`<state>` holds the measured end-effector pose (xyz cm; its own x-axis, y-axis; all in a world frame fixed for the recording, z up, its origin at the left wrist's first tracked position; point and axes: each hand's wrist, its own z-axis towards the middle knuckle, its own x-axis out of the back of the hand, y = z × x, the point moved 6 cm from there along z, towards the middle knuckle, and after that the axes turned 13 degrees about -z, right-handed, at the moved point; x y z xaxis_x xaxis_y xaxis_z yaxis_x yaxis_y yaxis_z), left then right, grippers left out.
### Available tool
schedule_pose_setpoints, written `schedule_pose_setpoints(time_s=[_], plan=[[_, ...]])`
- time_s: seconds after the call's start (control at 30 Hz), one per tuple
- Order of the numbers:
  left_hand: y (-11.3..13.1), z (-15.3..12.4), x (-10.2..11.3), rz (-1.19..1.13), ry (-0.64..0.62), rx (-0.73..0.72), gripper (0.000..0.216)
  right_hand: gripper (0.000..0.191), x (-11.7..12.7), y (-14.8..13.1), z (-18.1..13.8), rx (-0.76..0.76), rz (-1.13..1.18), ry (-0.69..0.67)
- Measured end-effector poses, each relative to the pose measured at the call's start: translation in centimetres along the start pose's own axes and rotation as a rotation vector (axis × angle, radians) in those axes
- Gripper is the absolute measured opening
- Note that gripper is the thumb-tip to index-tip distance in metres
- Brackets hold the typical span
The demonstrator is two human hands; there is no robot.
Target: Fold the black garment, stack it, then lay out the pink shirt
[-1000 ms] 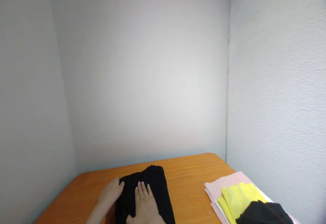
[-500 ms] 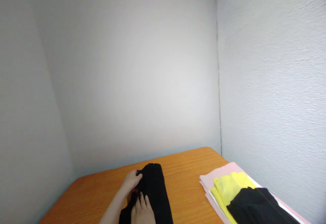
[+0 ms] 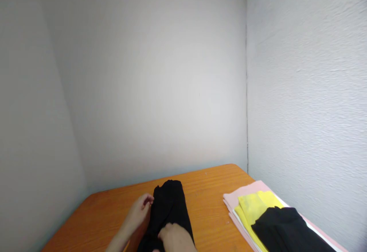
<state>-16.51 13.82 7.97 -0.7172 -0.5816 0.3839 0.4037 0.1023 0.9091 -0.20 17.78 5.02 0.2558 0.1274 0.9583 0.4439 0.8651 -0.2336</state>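
Observation:
A long, dark black garment (image 3: 169, 202), folded narrow, lies at the middle front of the table, its far end slightly ruffled. Beside its left edge is my left hand (image 3: 141, 209), fingers loosely curled with a gap between them and the thumb, nothing seen in them. My right hand (image 3: 177, 238) rests low on the garment with fingers bent into the cloth, which creases around them. Its fingertips are partly hidden, and the garment's near end runs out of the picture.
On the right, a stack holds folded pink cloth (image 3: 252, 188), folded yellow cloth (image 3: 254, 204) and a black folded cloth (image 3: 286, 227) on top. The wooden table (image 3: 212, 194) meets pale walls (image 3: 172, 91) behind and to the right.
My left hand has let go of the garment's left edge and moved slightly left. My right hand has shifted right, its flat fingers now bent. The garment's left edge looks smoother and wider at the top.

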Motion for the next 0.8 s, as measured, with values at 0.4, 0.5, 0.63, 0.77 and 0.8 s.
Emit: schedule_pose_setpoints(time_s=[0.4,0.5,0.63,0.77,0.8], plan=[[0.0,-8.8,-2.8,0.621,-0.028,-0.027,0.051,0.023,2.1,4.0,10.1,-0.130,-0.087,0.201],[-0.2,-8.4,-3.1,0.717,-0.060,-0.013,0.055,0.021,1.0,3.0,10.5,-0.170,-0.135,0.204],[-1.4,-8.0,-3.5,0.764,-0.121,0.006,0.051,0.025,0.7,2.3,11.3,-0.232,-0.188,0.225],[-2.8,-7.6,-4.0,0.754,-0.140,0.067,0.057,0.032,0.6,1.9,13.2,-0.274,-0.194,0.223],[-3.1,-7.5,-4.1,0.747,-0.140,0.071,0.059,0.033,0.5,1.8,13.8,-0.274,-0.190,0.211]])
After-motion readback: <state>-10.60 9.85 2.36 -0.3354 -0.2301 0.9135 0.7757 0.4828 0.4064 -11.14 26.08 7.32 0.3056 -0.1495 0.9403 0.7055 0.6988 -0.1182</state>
